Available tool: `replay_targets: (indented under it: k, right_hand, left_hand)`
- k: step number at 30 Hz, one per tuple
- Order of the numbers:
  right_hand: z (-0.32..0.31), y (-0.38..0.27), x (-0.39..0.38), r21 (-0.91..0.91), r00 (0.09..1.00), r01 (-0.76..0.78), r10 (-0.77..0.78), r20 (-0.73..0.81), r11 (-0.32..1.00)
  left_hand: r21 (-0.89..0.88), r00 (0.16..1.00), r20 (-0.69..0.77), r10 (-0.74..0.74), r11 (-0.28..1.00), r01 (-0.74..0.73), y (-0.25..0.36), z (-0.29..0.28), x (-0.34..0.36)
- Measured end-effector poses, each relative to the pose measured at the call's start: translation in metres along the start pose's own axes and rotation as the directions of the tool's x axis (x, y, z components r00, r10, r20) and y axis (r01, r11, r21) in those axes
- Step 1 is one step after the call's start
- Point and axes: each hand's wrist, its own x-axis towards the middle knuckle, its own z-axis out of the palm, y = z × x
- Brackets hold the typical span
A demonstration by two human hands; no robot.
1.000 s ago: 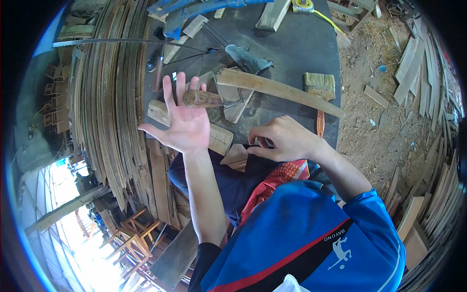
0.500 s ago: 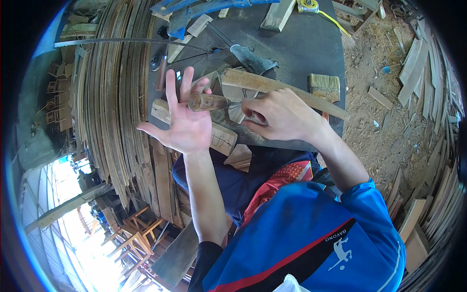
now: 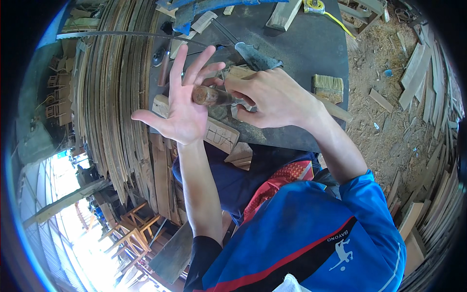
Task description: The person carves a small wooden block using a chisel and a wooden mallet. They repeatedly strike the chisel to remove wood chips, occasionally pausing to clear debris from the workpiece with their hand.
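My right hand (image 3: 277,100) is closed round the metal shank of a wooden-handled chisel (image 3: 208,96), whose blade is hidden behind my fingers. The round butt of its handle points left and lies over the palm of my left hand (image 3: 187,112), apparently touching it. That hand is open, palm up, fingers and thumb spread. Below the handle rests a wooden block (image 3: 221,135) with dark lines marked on it. A long wooden strip (image 3: 339,112) runs out under my right forearm. Just beyond my hands lies a tool with a blue-grey grip (image 3: 258,56).
On the dark tabletop (image 3: 301,53) are a flat brush (image 3: 329,87), a yellow tape measure (image 3: 314,6) and a wood offcut (image 3: 284,15). A toothed blade (image 3: 107,34) juts over stacked planks (image 3: 112,102) at left. Sawdust and scraps cover the floor (image 3: 374,73) at right.
My right hand has moved slightly left and up, its back now turned more toward view. My left hand has tilted, its fingers reaching higher; the chisel handle has shifted slightly right.
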Motion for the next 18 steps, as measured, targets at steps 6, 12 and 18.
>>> replay_targets:
  k: [6, 12, 18]
  right_hand:
    - [0.007, 0.000, 0.000, -0.071, 1.000, -0.012, 0.011, -0.015, 0.997]
    - [0.011, -0.002, -0.001, -0.166, 0.998, -0.022, 0.013, -0.057, 0.986]
    - [0.015, 0.008, -0.002, 0.310, 0.968, -0.035, 0.109, -0.226, 0.950]
  left_hand:
    - [0.062, 0.998, 0.061, 0.009, 0.998, -0.012, -0.003, -0.005, -0.004]
    - [0.018, 0.998, 0.055, 0.029, 0.999, -0.030, -0.003, -0.003, -0.006]
    - [-0.108, 0.999, -0.002, 0.046, 0.993, -0.046, -0.001, -0.005, -0.009]
